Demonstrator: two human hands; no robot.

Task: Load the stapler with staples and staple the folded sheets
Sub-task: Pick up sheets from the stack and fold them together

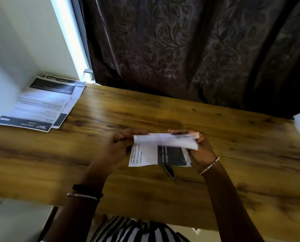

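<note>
Both hands hold a folded printed sheet (165, 147) just above the wooden table (145, 109). My left hand (119, 145) pinches its left edge. My right hand (199, 147) grips its right end, where the top flap is bent over. The sheet is white with black text and a dark printed block on its lower half. A dark stapler (170, 172) lies on the table beneath the sheet; only its near end pokes out below the paper's bottom edge. No staples are visible.
A stack of printed sheets (41, 105) lies at the table's far left corner, against a white wall. A dark patterned curtain (189, 49) hangs behind the table's far edge. The near edge of the table runs just in front of my striped shirt.
</note>
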